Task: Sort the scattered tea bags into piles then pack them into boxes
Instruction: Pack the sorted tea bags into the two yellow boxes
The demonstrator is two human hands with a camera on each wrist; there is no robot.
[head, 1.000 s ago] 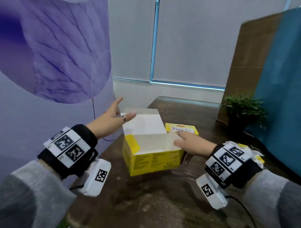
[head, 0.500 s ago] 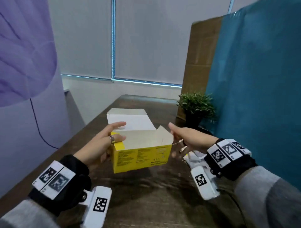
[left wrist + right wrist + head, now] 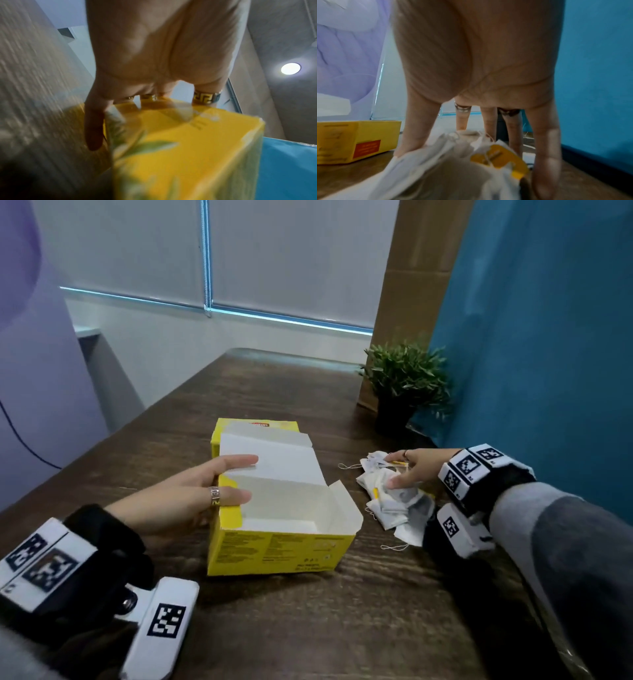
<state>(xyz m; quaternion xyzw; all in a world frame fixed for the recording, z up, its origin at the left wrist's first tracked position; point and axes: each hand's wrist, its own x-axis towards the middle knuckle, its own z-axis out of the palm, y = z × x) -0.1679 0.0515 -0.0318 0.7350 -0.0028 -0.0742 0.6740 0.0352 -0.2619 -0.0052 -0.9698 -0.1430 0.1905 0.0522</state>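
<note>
Sat mid-frame on the table (image 3: pixel 376 628): box (image 3: pixel 274 553), yellow, flaps up, white inside showing. Lay against its left wall: left hand (image 3: pixel 185 501), fingers (image 3: pixel 239 462) straight and reaching over the rim, thumb down the side wall in the wrist view, not curled round anything. Spread wide over the tea bags (image 3: pixel 394 505) at right of centre, just beside the box: right hand (image 3: pixel 416 469), fingertips (image 3: pixel 544 189) planted around the pile; closed on a bag or not, could not tell.
</note>
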